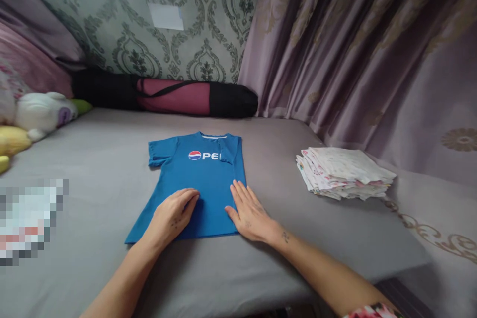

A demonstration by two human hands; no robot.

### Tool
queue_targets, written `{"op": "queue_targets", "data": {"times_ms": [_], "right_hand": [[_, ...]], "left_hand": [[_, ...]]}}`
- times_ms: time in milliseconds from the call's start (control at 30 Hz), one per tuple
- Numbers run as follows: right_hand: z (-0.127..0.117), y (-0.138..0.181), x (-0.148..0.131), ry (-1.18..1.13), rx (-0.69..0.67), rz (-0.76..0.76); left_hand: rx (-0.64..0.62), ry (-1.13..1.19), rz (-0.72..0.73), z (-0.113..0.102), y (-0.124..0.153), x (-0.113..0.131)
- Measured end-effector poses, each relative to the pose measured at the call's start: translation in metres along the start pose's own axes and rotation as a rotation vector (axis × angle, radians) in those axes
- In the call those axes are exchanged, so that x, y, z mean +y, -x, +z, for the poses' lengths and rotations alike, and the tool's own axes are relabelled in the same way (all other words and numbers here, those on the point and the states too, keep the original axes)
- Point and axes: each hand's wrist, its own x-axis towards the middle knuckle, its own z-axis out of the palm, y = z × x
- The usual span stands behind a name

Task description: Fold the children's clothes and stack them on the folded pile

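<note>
A blue T-shirt (203,174) with a Pepsi logo lies flat on a grey bed sheet (93,169), its right side folded inward over the lettering. My left hand (173,213) rests palm down on the shirt's lower left part, fingers together and stretched out. My right hand (249,211) lies flat on the lower right edge of the shirt, fingers spread. Neither hand holds anything.
A stack of folded patterned cloths (345,171) sits to the right on the bed. A black and maroon rolled bag (175,95) lies along the back wall. Plush toys (37,114) are at the left. Purple curtains (372,49) hang on the right.
</note>
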Motion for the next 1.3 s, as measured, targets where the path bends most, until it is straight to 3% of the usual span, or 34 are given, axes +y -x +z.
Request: {"op": "queue_targets", "data": {"times_ms": [100, 233, 333, 433, 533, 633, 867, 1033, 1167, 1300], "right_hand": [[0.001, 0.002, -0.002, 0.030, -0.021, -0.008], [-0.020, -0.017, -0.005, 0.092, 0.014, -0.047], [-0.037, -0.062, 0.007, 0.084, 0.067, -0.013], [-0.042, -0.122, 0.031, 0.086, 0.228, 0.126], [-0.036, -0.172, 0.053, 0.110, 0.227, 0.246], [-0.024, -0.200, 0.065, 0.111, 0.205, 0.295], [-0.020, -0.210, 0.068, 0.097, 0.139, 0.311], [-0.023, -0.218, 0.054, 0.124, 0.233, 0.240], [-0.016, -0.222, 0.046, 0.129, 0.201, 0.212], [-0.014, -0.223, 0.048, 0.160, 0.194, 0.219]], "left_hand": [[0.022, 0.011, -0.055, -0.002, -0.001, -0.003], [0.022, 0.037, -0.124, -0.005, -0.003, -0.005], [0.006, 0.047, -0.180, -0.004, -0.003, -0.009], [0.011, 0.056, -0.228, -0.003, -0.004, -0.012], [0.034, 0.068, -0.254, -0.002, -0.005, -0.014], [0.070, 0.072, -0.274, -0.001, -0.007, -0.016], [0.113, 0.085, -0.276, -0.001, -0.009, -0.019], [0.105, 0.077, -0.291, -0.003, -0.009, -0.021], [0.124, 0.052, -0.297, -0.008, -0.009, -0.024], [0.225, -0.086, -0.343, -0.012, -0.006, -0.029]]}}
